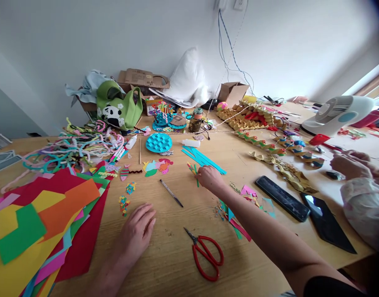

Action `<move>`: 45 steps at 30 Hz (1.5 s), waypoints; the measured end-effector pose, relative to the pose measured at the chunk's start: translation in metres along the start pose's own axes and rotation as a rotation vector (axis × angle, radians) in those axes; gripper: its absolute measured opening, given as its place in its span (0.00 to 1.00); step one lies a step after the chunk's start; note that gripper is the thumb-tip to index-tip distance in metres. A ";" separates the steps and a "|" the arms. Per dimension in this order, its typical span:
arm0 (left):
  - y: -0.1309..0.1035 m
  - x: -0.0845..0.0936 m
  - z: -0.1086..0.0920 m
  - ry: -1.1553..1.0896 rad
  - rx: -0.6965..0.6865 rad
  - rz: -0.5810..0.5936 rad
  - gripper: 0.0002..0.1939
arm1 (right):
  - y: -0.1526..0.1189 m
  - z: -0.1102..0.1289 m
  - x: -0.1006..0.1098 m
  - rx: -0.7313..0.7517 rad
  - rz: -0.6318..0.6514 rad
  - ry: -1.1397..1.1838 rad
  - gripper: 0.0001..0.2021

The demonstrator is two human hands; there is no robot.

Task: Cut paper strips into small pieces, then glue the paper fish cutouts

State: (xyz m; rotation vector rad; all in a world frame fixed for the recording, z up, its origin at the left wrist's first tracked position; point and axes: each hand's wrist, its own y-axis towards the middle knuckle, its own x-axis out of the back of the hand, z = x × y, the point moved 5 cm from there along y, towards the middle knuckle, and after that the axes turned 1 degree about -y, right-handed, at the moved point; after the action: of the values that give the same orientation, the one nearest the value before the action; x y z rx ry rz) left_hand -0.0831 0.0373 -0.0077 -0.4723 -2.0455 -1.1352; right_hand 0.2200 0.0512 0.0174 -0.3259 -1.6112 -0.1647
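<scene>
My left hand (140,231) lies on the table with its fingers together and slightly bent, and nothing shows in it. Farther forward, my right hand (208,177) reaches across to some thin green and orange paper strips (195,174); its fingertips are closed at their ends. Blue paper strips (204,160) lie just beyond it. Red-handled scissors (208,255) rest near the front, and a pen (171,193) lies between my hands. Small piles of paper bits (124,205) sit beyond my left hand, with paper fish shapes (156,167) farther back.
Coloured paper sheets (68,231) cover the left side, below a heap of pipe cleaners (74,148). Paper scraps (235,218) lie under my right forearm. Two dark phones or tablets (282,198) are at the right, near another person's hands (353,165). A fan (337,113) stands behind.
</scene>
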 end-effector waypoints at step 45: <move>0.004 -0.003 -0.010 -0.085 0.020 0.079 0.10 | -0.207 0.044 -0.012 0.303 -0.090 0.202 0.11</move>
State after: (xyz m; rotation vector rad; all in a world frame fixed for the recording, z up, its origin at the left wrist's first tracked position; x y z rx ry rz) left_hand -0.0743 0.0311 -0.0036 -0.5955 -2.0903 -1.0627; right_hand 0.1147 -0.1328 0.0211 -0.0021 -1.4259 -0.0190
